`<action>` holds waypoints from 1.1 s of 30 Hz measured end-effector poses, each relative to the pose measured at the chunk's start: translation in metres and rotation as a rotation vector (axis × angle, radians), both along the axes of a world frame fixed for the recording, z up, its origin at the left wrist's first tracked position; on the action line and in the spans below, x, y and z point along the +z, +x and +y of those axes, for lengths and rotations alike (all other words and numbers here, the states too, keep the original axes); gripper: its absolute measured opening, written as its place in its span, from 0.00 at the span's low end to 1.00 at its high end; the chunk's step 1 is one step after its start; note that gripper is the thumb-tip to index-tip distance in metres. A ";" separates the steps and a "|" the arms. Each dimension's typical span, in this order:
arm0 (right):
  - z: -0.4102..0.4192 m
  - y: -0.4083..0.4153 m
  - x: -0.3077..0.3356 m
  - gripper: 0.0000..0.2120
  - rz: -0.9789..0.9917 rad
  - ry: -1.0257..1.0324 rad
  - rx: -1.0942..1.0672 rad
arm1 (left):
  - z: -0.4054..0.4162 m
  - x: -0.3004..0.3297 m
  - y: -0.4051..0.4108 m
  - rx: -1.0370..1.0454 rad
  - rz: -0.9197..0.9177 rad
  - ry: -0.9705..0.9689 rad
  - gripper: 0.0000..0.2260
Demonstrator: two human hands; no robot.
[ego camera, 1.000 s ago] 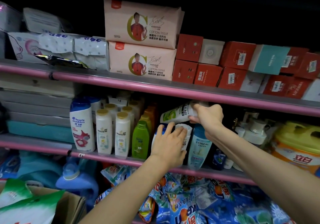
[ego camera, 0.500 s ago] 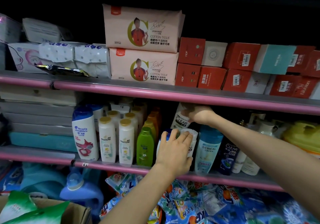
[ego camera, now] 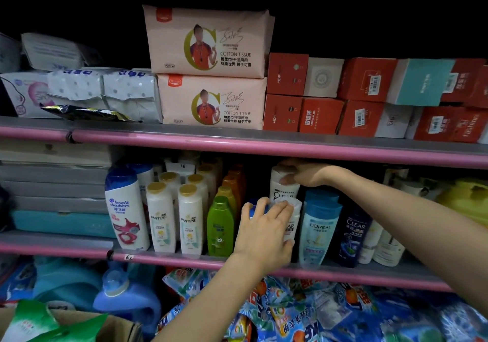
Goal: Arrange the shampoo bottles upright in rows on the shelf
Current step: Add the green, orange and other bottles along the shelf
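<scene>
Lower centre of frame: the left hand [ego camera: 266,232] is spread flat over the front white plastic Clear shampoo bottle [ego camera: 291,222] at the pink-edged middle shelf [ego camera: 184,261], fingers wrapped over its cap and shoulder, steadying it upright. Just right of it, a pale blue L'Oreal bottle [ego camera: 319,232] and a dark blue Clear bottle [ego camera: 352,233] are stood upright. Further back, centre right, a second white Clear bottle [ego camera: 282,187] is gripped at its top by the right hand [ego camera: 303,175], held upright behind the front one, close under the upper shelf. Left of centre, the gold-capped Pantene bottles [ego camera: 161,217] are already rowed. The bottles are judged light, rigid and smooth, probably slippery and easily toppled; a hold round the shoulder below the cap is judged safest.
</scene>
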State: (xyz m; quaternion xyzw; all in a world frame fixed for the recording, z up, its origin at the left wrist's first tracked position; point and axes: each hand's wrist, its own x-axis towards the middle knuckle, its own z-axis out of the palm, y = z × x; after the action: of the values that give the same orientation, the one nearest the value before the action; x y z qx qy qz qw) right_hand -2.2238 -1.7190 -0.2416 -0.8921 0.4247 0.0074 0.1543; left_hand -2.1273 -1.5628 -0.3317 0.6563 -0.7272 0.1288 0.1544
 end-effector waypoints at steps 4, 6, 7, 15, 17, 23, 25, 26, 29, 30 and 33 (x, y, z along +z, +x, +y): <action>-0.003 0.000 -0.001 0.27 0.001 0.008 -0.004 | 0.001 0.000 -0.001 0.004 0.001 0.014 0.30; -0.005 -0.001 -0.002 0.29 0.001 0.005 -0.016 | 0.001 0.000 -0.001 0.004 0.003 0.015 0.30; -0.005 -0.001 -0.003 0.30 0.004 0.002 -0.022 | 0.001 0.000 -0.001 0.002 0.003 0.013 0.30; -0.003 -0.001 -0.003 0.32 0.023 -0.034 -0.030 | 0.000 0.003 0.000 -0.011 0.018 0.008 0.29; -0.001 -0.002 -0.003 0.32 0.026 -0.041 -0.028 | -0.001 0.003 0.000 -0.010 0.025 0.006 0.29; 0.002 -0.003 -0.002 0.30 0.035 -0.067 -0.016 | -0.002 0.001 0.002 -0.004 0.047 0.016 0.30; 0.002 -0.004 -0.003 0.30 0.027 -0.069 -0.012 | -0.003 -0.001 0.002 -0.004 0.059 0.015 0.30; 0.002 -0.005 -0.003 0.30 0.023 -0.070 -0.008 | -0.003 -0.002 0.002 -0.002 0.069 0.016 0.30; 0.002 -0.006 -0.003 0.29 0.011 -0.075 0.005 | -0.003 -0.007 0.002 0.009 0.111 0.032 0.29; 0.002 -0.007 -0.003 0.28 0.010 -0.084 0.010 | -0.003 -0.009 0.002 0.012 0.131 0.036 0.29; 0.002 -0.011 -0.004 0.28 -0.008 -0.107 0.008 | -0.004 -0.013 0.001 0.020 0.196 0.035 0.29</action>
State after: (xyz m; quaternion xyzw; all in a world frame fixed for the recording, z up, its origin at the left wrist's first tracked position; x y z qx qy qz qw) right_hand -2.2347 -1.7168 -0.2458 -0.9008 0.4201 -0.0180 0.1081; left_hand -2.1261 -1.5668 -0.3451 0.6756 -0.7042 0.0528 0.2119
